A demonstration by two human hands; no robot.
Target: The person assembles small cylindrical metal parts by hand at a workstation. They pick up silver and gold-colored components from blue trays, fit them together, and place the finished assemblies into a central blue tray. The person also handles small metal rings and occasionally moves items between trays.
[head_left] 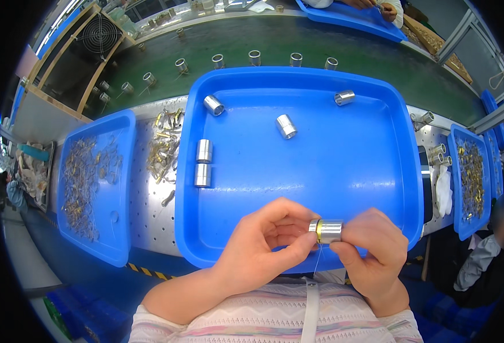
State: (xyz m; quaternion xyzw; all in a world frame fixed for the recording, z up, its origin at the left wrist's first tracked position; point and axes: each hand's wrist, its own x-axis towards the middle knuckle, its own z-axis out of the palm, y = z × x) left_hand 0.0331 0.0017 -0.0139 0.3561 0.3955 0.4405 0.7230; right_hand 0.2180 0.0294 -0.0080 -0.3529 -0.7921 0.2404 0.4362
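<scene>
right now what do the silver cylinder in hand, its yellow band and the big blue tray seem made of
Silver cylinder: probably metal, polished, given its bright highlights. Yellow band: perhaps tape or plastic by its colour; finish unclear. Big blue tray: likely moulded plastic, smooth and semi-glossy, judging by its rounded corners and soft reflections.

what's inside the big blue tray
Inside the big blue tray: five metal cylinders, two at left, three farther back. The left hand and right hand, gripping a yellow-banded cylinder, hide part of the near edge; what's beneath can't be seen.

five cylinders (286, 127) in one large tray (298, 166); two hands (259, 240), one held cylinder (331, 231).
</scene>
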